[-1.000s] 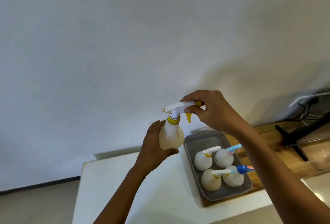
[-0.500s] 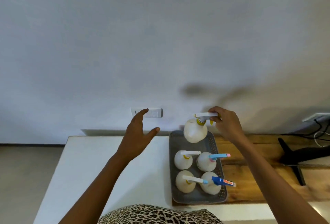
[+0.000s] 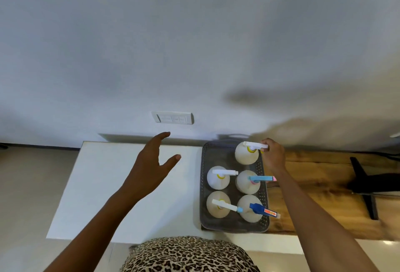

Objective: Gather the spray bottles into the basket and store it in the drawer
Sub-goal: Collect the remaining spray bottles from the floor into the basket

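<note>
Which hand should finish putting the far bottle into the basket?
The right hand: it pinches the sprayer head of the far bottle, which sits in the basket. The left hand hovers open over the white table, holding nothing.

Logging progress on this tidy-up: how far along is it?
Done: four round white spray bottles stand in the grey perforated plastic basket. In hand: the right hand grips the trigger head of a fifth, yellow-collared spray bottle at the basket's far right corner; the left hand hovers open. Left: release it, store the basket; no drawer is visible.

Grey basket (image 3: 234, 227), white table (image 3: 121, 176) (leopard-print top (image 3: 186, 255)).
</note>
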`<state>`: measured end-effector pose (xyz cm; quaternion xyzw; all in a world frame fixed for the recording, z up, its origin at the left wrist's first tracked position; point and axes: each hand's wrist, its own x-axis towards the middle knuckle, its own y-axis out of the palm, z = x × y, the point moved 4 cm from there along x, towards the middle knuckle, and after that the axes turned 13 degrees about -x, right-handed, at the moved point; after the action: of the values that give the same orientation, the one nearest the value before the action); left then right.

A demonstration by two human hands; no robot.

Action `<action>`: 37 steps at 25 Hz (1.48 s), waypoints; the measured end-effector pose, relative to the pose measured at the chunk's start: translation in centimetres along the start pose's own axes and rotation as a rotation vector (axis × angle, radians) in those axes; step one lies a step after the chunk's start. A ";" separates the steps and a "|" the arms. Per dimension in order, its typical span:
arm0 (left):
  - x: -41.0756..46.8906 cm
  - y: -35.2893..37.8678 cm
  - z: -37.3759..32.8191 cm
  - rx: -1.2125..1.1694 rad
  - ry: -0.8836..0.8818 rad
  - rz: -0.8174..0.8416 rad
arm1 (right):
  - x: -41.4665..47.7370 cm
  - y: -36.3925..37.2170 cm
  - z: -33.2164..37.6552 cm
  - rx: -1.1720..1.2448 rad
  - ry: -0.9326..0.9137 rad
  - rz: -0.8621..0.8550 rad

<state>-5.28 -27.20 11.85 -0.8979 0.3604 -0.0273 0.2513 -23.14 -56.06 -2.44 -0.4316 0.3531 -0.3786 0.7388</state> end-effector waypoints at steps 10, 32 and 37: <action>-1.8 0.6 2.1 0.038 -0.103 0.009 | 0.5 3.6 -1.9 0.028 0.086 0.087; -5.1 -2.8 3.5 -0.042 -0.067 -0.122 | -1.7 2.2 5.6 -0.001 -0.220 0.103; -8.0 -6.5 4.6 -0.062 -0.077 -0.239 | -5.4 3.1 12.3 0.110 -0.343 0.091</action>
<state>-5.98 -15.97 12.00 -0.9421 0.2417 -0.0112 0.2321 -14.46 -45.77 0.50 -0.4321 0.2198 -0.2842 0.8272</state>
